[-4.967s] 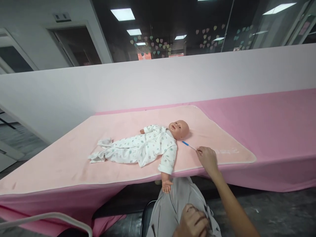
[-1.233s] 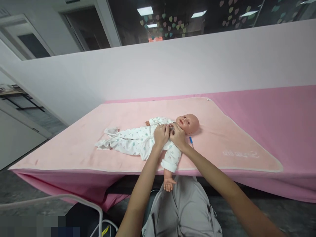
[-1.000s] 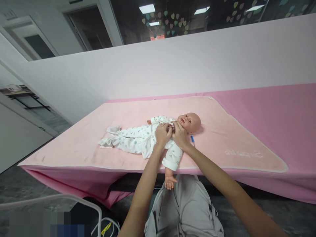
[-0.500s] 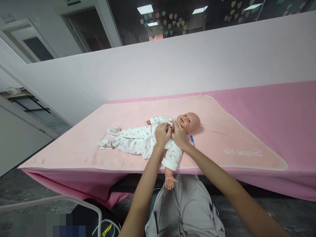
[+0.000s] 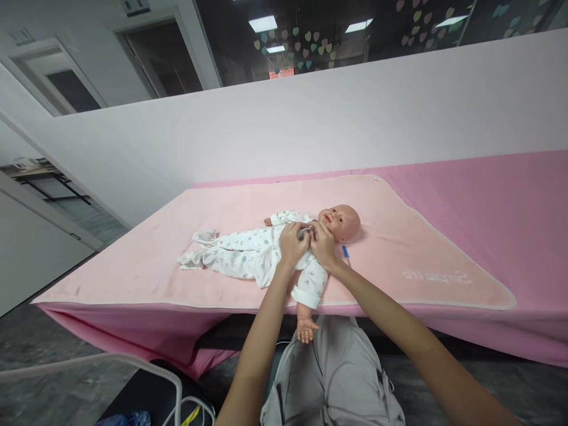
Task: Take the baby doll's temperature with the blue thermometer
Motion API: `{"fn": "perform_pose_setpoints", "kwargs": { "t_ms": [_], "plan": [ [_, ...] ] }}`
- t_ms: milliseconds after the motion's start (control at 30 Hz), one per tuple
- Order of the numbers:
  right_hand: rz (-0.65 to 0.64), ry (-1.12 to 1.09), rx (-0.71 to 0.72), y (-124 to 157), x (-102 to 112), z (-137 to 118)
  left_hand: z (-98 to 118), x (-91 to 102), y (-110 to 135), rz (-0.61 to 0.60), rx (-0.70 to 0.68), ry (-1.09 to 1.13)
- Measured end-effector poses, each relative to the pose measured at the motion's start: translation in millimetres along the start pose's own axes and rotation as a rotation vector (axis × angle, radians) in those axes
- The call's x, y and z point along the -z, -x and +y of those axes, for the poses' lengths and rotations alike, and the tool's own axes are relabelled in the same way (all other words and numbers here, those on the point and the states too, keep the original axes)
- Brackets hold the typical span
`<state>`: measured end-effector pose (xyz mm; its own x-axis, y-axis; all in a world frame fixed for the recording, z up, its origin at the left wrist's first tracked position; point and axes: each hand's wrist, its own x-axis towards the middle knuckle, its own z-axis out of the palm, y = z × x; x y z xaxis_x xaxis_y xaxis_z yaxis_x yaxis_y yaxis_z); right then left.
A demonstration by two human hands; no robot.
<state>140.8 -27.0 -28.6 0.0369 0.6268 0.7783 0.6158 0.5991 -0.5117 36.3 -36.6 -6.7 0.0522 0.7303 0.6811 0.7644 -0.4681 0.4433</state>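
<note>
Head view, with twelve o'clock at its top edge: a pale curved bar (image 5: 106, 357) crosses at eight o'clock. A peach blanket (image 5: 119, 254) spreads from nine, and on it a doll (image 5: 261, 260) in a patterned white outfit lies on its back, feet towards nine, head towards three. The person's left hand (image 5: 291, 244) is over the doll's chest, fingers bent round a small grey object (image 5: 303, 232), too small to identify. The doll's near arm hangs at six o'clock, past the blanket's edge, above grey trousers (image 5: 341, 378). The right hand (image 5: 323, 244) meets the object from its three o'clock side, near the doll's chin; one cannot tell whether its curled fingers grip it. A blue-ended stick (image 5: 345, 252) lies at six o'clock from the doll's head, near the right wrist. Pale lettering (image 5: 437, 276) marks the blanket between three and four, and pink cloth (image 5: 510, 213) continues at three.
</note>
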Motion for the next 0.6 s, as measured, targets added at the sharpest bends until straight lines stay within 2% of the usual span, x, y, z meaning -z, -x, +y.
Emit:
{"fn": "perform_pose_setpoints", "kwargs": {
  "t_ms": [233,433,600],
  "plan": [
    [-0.021,-0.015,-0.044,1,3,-3,1,1.5,-1,-0.006,0.017,0.033],
    [-0.016,0.003,-0.059,-2,4,-8,0,0.7,1,-0.067,0.044,-0.03],
    [-0.083,0.059,-0.028,-6,6,-11,-3,-1.2,1,-0.095,0.067,-0.061]
  ]
}}
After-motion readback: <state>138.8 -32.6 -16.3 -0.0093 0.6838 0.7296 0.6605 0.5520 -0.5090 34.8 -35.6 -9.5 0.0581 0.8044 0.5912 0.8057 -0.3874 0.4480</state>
